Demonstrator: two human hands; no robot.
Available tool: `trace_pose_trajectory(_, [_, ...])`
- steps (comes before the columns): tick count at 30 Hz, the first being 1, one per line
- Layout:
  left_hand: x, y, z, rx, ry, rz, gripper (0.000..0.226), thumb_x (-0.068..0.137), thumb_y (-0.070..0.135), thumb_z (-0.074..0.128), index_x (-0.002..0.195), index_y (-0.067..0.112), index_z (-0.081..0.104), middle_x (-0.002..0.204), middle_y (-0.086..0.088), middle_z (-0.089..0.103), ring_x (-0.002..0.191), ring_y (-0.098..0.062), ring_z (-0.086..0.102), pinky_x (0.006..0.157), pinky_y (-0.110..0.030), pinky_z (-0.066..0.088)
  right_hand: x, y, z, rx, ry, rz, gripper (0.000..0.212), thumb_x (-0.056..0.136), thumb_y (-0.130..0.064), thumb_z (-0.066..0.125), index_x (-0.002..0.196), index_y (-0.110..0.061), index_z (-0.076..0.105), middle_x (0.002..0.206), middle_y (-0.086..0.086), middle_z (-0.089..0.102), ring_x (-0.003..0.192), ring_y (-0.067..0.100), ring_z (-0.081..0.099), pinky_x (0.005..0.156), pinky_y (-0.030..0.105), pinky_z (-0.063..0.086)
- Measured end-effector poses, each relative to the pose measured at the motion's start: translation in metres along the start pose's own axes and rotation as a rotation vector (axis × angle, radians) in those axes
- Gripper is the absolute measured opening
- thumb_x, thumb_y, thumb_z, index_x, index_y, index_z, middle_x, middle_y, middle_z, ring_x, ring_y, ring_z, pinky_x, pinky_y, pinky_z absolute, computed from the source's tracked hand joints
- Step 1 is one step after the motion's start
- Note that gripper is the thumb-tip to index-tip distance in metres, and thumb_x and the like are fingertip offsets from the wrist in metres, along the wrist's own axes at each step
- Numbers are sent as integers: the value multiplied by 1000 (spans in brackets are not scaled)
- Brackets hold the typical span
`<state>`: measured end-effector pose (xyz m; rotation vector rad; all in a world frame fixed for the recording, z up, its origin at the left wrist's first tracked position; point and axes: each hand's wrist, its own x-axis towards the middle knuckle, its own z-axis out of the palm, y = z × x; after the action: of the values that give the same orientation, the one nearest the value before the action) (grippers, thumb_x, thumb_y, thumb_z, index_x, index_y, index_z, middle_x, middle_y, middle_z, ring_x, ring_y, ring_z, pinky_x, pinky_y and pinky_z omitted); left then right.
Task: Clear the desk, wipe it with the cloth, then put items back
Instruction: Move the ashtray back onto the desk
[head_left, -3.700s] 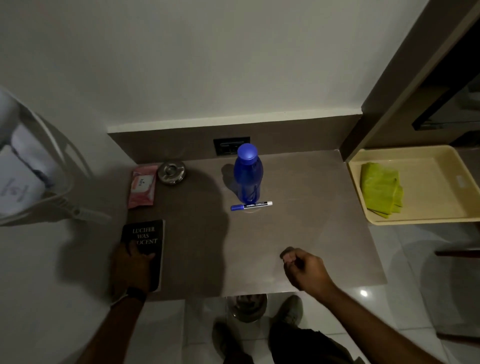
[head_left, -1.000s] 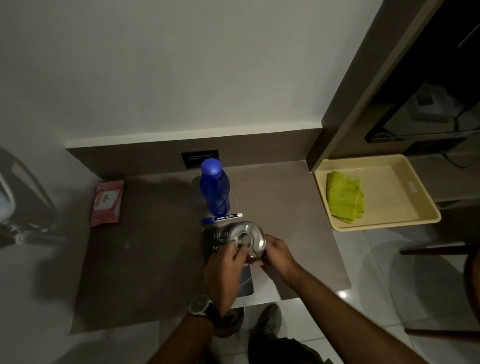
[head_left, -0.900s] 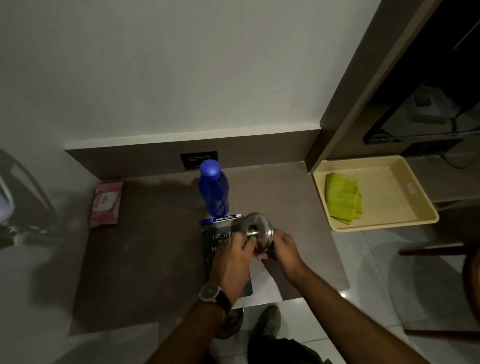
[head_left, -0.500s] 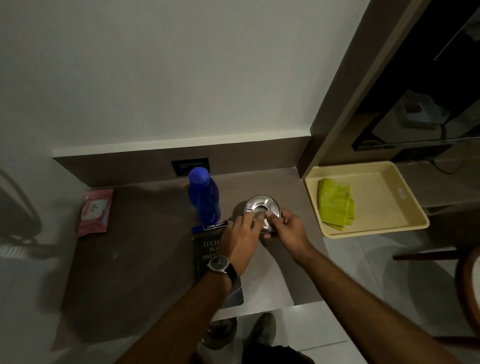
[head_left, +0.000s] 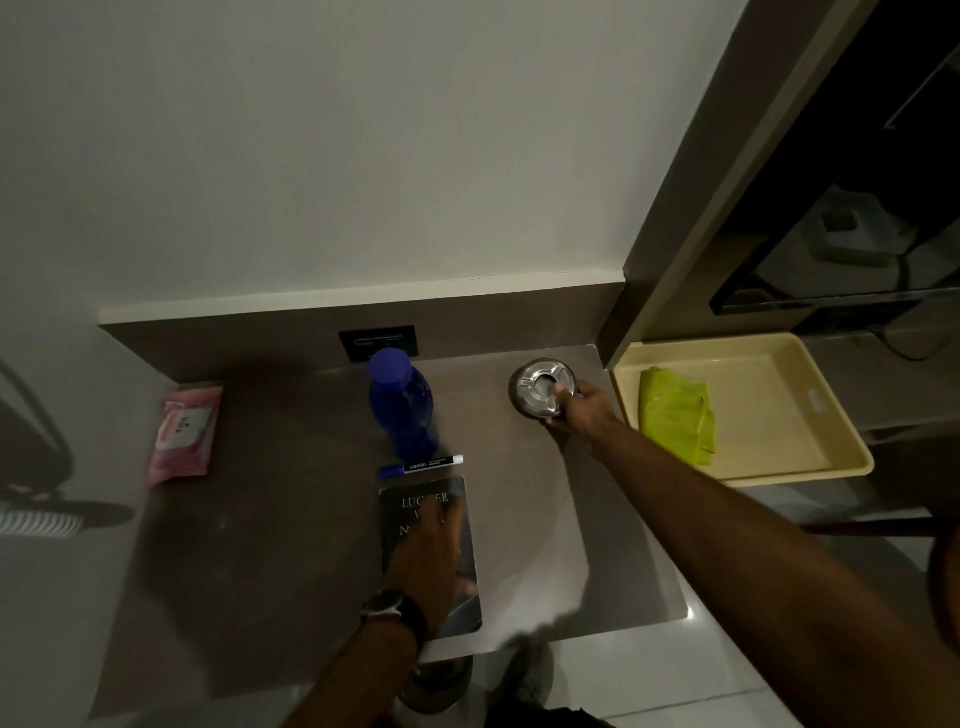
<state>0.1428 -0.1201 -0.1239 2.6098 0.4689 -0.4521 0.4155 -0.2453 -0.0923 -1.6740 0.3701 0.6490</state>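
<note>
Dim brown desk (head_left: 270, 525) against white wall. Steel ashtray (head_left: 543, 387) at 1 o'clock, gripped at rim by right hand (head_left: 584, 410); green cloth (head_left: 675, 413) in tray (head_left: 810, 415) at 2 o'clock. Left hand (head_left: 428, 551) blurred, flat and unclenched over book (head_left: 467, 571), title partly hidden.

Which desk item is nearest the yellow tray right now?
The round metal ashtray, held at the desk's far right corner by the right hand, beside the tray. The blue bottle, marker, book and pink wipes pack all sit further left.
</note>
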Motion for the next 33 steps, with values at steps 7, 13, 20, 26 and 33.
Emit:
trace_pose_trajectory(7, [-25,-4,20,111,-164,-19,82,103,21,53,165,30,0,169,-15,6,147,-33,37,115,-46,45,15,-1,3,-32,2,27,39,108,-12,60,141,8,57,144,32,58,120,42,62,89,50,58])
trace_pose_trajectory(13, [-23,-9,15,157,-196,87,82,101,19,53,164,35,5,170,-12,3,150,-30,37,113,-42,47,29,-7,-4,-123,73,-21,43,110,-18,56,142,10,53,144,31,58,131,49,60,87,50,61])
trace_pose_trajectory(20, [-25,-27,22,122,-241,198,101,83,56,65,163,43,5,172,1,-16,160,-31,14,118,-46,42,36,-13,-13,-654,216,-95,55,105,-42,62,135,4,65,139,24,67,132,40,62,112,46,50])
trace_pose_trajectory(26, [-27,-22,13,63,-296,148,84,96,36,64,162,42,13,173,1,-17,161,-30,7,129,-51,24,37,-11,-16,-753,194,-113,52,106,-44,58,122,3,76,127,26,74,123,40,68,105,44,53])
trace_pose_trajectory(33, [-24,-58,-15,-510,-58,9,80,88,43,77,155,33,34,164,3,31,147,-15,41,121,-44,41,-4,20,-15,-638,299,-166,52,107,-42,57,118,7,71,119,31,73,114,45,69,97,47,56])
